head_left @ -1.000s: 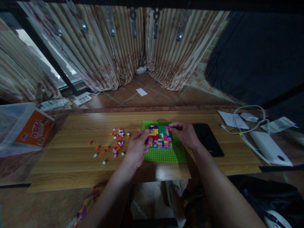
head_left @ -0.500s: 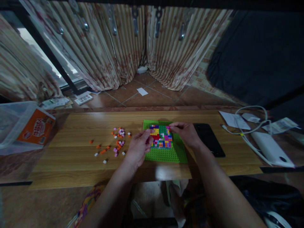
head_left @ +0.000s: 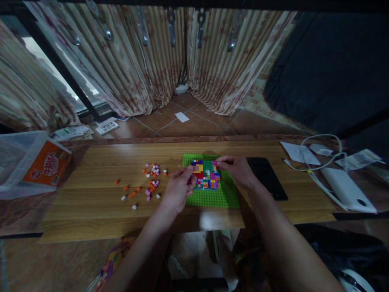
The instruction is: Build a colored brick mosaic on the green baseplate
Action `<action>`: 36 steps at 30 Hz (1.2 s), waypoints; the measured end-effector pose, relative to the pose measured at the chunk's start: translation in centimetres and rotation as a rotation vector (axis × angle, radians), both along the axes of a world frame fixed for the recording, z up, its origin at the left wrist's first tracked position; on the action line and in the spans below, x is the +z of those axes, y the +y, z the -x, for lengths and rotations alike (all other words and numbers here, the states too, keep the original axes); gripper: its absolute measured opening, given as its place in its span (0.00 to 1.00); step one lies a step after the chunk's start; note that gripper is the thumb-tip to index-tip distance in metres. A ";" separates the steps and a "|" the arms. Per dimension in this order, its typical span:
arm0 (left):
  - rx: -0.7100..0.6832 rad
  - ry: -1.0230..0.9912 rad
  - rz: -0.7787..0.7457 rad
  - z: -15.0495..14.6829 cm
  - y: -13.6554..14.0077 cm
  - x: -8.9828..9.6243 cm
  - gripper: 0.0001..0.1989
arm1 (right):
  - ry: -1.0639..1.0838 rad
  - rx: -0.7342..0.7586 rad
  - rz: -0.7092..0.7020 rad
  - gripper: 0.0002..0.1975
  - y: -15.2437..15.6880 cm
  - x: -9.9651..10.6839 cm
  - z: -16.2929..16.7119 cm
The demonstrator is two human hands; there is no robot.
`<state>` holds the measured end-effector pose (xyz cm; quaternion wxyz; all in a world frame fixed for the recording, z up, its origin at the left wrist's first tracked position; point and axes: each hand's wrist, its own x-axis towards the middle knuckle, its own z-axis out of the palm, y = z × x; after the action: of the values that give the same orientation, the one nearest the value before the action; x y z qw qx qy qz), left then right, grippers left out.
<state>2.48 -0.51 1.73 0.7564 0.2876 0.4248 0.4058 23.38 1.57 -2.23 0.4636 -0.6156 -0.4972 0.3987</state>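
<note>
A green baseplate [head_left: 212, 200] lies on the wooden table, bearing a block of small toy bricks [head_left: 206, 175] in many colours. My left hand [head_left: 179, 184] is over the plate's left side, thumb and fingers pinched together by the bricks' left edge; whatever it may hold is hidden. At the upper right corner of the bricks, my right hand [head_left: 235, 168] has its fingertips pinched beside a pink brick. Whether something small sits between those fingertips cannot be made out. Loose orange, pink and white bricks [head_left: 152, 184] are scattered left of my left hand.
A black tablet-like device [head_left: 267, 178] lies right of my right hand. Further right are a white cable [head_left: 326, 168], a white device [head_left: 349, 190] and papers [head_left: 299, 153]. A clear plastic box [head_left: 21, 162] with an orange label stands at the far left. Curtains hang behind.
</note>
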 end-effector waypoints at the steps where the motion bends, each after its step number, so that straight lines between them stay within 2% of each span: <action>1: 0.000 0.003 -0.004 0.0 0.0 0.0 0.17 | 0.004 -0.002 -0.004 0.12 0.0 -0.1 0.0; 7: -0.014 -0.081 0.063 0.1 0.2 0.2 0.18 | 0.065 -0.055 -0.044 0.14 -0.4 -0.1 0.3; 10: -0.022 -0.144 0.128 0.2 0.4 0.3 0.14 | -0.008 -0.168 -0.167 0.13 -0.8 1.0 0.8; 12: -0.007 -0.148 0.146 0.2 0.5 0.3 0.11 | -0.063 -0.176 -0.252 0.10 -1.4 1.9 1.6; 15: 0.005 -0.140 0.147 0.0 0.5 0.3 0.10 | -0.129 0.010 -0.314 0.08 -2.4 3.2 3.5; 19: 0.038 -0.132 0.129 -0.1 0.4 0.1 0.06 | -0.273 0.262 -0.325 0.09 -3.6 4.2 5.9; 25: 0.040 -0.103 0.038 -0.3 0.2 -0.2 0.05 | -0.430 0.311 -0.337 0.08 -3.7 4.0 7.2; 32: 0.015 -0.065 0.024 -0.5 0.0 -0.3 0.09 | -0.306 0.293 -0.333 0.06 -3.9 3.7 7.6; 36: -0.002 -0.056 0.022 -0.1 0.2 0.0 0.09 | -0.120 0.147 -0.251 0.06 -3.7 3.7 6.3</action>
<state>2.55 -0.28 1.69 0.7715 0.2681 0.4077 0.4082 17.04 -2.15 1.51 0.4758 -0.5374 -0.6137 0.3288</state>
